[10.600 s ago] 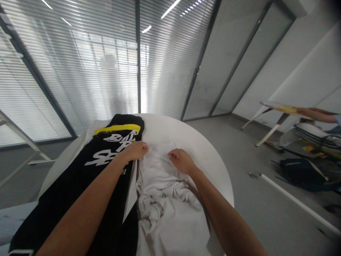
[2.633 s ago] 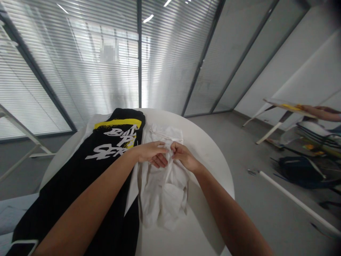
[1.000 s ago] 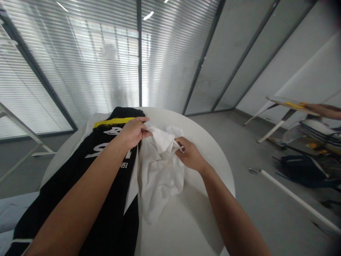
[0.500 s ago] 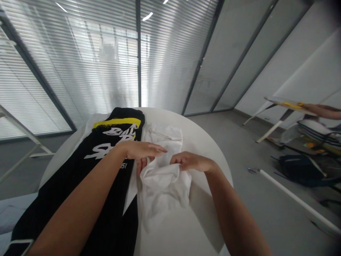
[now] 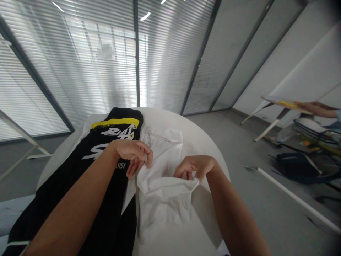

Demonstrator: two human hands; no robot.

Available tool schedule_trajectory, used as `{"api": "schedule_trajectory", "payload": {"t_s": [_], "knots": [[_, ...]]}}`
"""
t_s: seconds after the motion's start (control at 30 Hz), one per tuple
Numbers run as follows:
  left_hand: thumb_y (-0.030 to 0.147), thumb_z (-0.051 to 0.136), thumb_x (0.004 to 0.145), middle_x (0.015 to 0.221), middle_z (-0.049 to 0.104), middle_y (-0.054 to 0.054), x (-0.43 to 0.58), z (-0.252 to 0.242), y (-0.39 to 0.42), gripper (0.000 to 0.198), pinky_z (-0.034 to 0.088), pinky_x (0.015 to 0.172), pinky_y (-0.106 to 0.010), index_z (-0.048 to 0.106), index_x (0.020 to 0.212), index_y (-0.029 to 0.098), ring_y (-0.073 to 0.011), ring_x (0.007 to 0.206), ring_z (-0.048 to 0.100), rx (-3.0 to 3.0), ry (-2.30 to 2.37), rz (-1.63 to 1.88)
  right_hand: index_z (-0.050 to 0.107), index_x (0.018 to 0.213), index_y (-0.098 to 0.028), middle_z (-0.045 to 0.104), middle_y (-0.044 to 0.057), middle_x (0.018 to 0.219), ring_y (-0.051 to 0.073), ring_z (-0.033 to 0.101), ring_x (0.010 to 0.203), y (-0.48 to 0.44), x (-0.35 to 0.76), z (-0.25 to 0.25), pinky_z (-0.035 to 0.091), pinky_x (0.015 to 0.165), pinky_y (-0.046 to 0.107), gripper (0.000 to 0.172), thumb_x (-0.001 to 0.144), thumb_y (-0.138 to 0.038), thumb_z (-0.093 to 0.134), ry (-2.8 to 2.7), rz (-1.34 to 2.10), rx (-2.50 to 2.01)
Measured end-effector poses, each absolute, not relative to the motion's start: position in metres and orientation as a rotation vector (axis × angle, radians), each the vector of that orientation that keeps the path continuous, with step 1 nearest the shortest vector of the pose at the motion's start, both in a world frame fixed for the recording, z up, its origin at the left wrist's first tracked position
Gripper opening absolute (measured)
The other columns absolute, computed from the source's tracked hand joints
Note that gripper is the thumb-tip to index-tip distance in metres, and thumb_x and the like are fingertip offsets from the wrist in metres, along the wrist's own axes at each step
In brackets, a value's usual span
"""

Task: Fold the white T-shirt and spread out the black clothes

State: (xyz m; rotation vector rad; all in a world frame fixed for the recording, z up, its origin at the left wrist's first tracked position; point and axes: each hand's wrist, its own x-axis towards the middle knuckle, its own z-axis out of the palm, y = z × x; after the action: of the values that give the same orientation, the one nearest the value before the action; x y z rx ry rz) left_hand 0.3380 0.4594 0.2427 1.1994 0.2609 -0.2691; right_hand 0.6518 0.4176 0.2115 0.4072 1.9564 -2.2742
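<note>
A white cloth garment [image 5: 165,202] lies on the round white table, its near part folded back in a loose flap. My right hand [image 5: 195,165] pinches the flap's right corner, pulling it into a point. At the garment's left edge hovers my left hand [image 5: 133,152], fingers bent and apart, with nothing seen in them; whether a fingertip touches the cloth I cannot tell. Beneath my left forearm a black garment [image 5: 110,199] with white lettering and a yellow band is spread along the table's left side, partly hidden by that arm.
The round table [image 5: 205,137] stands before glass panels with blinds [image 5: 165,64]. On the right floor lie a white pole [image 5: 293,195] and a dark bag [image 5: 295,167]. Farther right, another person's arms [image 5: 319,108] reach over a second table holding something yellow.
My right hand has moved right and slightly nearer, stretching the flap's edge out with it. My left hand has drawn back left off the cloth, its fingers now more curled.
</note>
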Motion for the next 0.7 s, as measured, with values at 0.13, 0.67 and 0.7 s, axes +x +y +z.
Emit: {"api": "schedule_trajectory", "payload": {"t_s": [0.13,0.67,0.7], "knots": [[0.039,0.056,0.087,0.082,0.076,-0.013,0.341,0.247,0.457,0.035,0.058,0.05,-0.033,0.059,0.111,0.014,-0.0286,0.07,0.073,1.27,0.34,-0.423,0.04,0.146,-0.017,0.059,0.017,0.13,0.023,0.064,0.104,0.416,0.652,0.214,0.053,0.076,0.027,0.102,0.059,-0.042,0.088,1.971,-2.312,0.365],[0.035,0.038,0.093,0.121,0.06,-0.012,0.38,0.163,0.475,0.041,0.041,0.098,-0.048,0.061,0.126,0.024,-0.0292,0.116,0.053,2.607,1.552,0.295,0.064,0.121,-0.02,0.062,0.013,0.128,0.026,0.059,0.115,0.426,0.643,0.207,0.042,0.099,0.043,0.047,0.089,-0.053,0.049,2.75,-1.796,1.478],[0.036,0.036,0.093,0.123,0.059,-0.012,0.379,0.163,0.475,0.042,0.04,0.099,-0.048,0.059,0.128,0.025,-0.0291,0.117,0.053,2.623,1.568,0.296,0.066,0.117,-0.021,0.064,0.011,0.126,0.025,0.058,0.117,0.431,0.638,0.199,0.039,0.102,0.042,0.045,0.092,-0.052,0.047,2.828,-1.517,1.641]]}}
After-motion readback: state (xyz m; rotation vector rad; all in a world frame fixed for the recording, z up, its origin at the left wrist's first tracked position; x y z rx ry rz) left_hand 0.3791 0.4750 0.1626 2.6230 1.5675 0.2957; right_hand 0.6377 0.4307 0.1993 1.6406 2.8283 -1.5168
